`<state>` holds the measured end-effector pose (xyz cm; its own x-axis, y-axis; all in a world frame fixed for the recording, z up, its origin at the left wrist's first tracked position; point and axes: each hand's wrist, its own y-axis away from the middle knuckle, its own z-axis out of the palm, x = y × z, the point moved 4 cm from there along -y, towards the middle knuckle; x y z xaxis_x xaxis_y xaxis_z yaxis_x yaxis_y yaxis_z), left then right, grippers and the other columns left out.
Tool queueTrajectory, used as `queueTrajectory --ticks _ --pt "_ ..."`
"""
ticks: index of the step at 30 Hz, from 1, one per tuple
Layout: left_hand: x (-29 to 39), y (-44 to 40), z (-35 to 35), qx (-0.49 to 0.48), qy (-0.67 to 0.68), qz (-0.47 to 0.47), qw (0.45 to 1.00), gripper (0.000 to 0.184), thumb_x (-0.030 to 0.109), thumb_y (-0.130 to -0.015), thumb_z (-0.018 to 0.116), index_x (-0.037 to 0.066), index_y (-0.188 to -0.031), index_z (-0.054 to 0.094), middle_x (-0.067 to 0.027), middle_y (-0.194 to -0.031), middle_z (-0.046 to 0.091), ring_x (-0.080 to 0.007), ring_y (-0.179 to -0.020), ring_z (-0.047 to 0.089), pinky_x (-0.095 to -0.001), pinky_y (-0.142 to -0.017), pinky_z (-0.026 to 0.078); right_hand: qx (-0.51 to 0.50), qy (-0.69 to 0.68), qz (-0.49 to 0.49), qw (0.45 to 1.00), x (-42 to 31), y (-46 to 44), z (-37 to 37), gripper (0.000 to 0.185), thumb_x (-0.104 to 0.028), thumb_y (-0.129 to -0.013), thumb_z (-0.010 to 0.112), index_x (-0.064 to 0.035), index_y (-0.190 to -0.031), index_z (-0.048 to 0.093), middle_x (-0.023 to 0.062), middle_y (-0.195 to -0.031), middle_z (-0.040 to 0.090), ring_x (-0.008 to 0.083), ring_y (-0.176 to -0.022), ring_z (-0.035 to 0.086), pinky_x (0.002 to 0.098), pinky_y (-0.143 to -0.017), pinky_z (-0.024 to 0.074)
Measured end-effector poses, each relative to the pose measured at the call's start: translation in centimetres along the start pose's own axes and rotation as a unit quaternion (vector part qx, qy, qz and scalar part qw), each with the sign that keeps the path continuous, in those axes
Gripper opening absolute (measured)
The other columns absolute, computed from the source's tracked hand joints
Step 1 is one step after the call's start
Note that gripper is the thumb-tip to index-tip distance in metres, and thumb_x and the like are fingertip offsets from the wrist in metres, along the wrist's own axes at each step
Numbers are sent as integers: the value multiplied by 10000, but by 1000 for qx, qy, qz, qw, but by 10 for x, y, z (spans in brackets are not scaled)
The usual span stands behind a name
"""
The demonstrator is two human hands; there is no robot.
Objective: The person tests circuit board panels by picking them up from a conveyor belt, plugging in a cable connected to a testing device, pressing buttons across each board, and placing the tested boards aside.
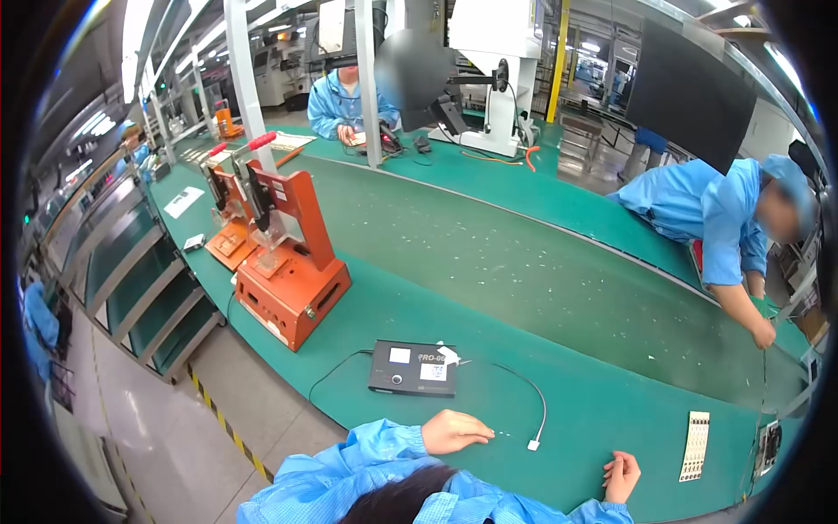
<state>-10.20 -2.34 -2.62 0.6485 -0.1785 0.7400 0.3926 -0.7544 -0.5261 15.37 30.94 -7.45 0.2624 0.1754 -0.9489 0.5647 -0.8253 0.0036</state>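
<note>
My left hand (456, 431) rests low over the green work surface (576, 410), its fingers stretched out together and nothing visible in them. Tiny white specks lie just beyond its fingertips. My right hand (621, 477) is farther right by the near edge, fingers loosely bent and apart, with no object showing in it. Between the hands lies a white plug (533, 445) on a thin cable, which runs from a black box (412, 368) marked PRO-06 with a small display, a knob and labels. Right of my right hand is a pale strip panel (695, 446) with rows of dark marks.
Two orange toggle-clamp fixtures (292, 293) with red handles stand at the left. A conveyor belt (489, 253) dotted with white bits runs behind the box. One co-worker (729, 214) leans over the right end; another person (336, 105) sits across. A dark device (768, 447) sits far right.
</note>
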Motion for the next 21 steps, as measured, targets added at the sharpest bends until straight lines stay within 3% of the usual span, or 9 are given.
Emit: queueTrajectory --ticks 6,9,12,19,21 --pt "6 -1 1 -31 -39 -18 999 139 56 -813 687 32 -946 716 -95 -922 712 -242 -827 690 -330 -719 569 5 -7 -1 1000 -1 2 -1 155 -109 -964 494 1 -975 602 41 -643 586 45 -453 441 187 -334 321" --pt "10 -2 -1 -29 -80 -40 996 146 60 -804 688 49 -947 714 -87 -901 704 -240 -795 681 -325 -691 561 9 -11 -1 1000 1 -1 -1 161 -119 -968 495 0 -973 604 42 -641 585 46 -454 442 186 -333 317" --pt "19 -8 -6 6 -69 -5 998 160 110 -825 662 75 -979 685 -65 -870 672 -242 -774 661 -348 -636 538 11 -13 -9 1000 1 0 -1 170 -129 -969 496 1 -978 606 42 -635 582 54 -456 446 188 -336 321" --pt "18 -12 -1 -5 -100 5 995 158 -5 -758 697 39 -909 705 -104 -784 674 -253 -698 665 -323 -618 537 24 -12 77 997 -37 16 5 163 -137 -939 560 -27 -993 667 58 -699 643 83 -529 538 226 -418 412" --pt "9 -10 3 7 -123 -6 992 149 24 -733 705 73 -874 708 -85 -773 676 -246 -674 658 -323 -605 535 22 -26 52 998 -31 15 5 169 -151 -936 566 -40 -995 680 42 -699 651 79 -540 550 228 -434 425"
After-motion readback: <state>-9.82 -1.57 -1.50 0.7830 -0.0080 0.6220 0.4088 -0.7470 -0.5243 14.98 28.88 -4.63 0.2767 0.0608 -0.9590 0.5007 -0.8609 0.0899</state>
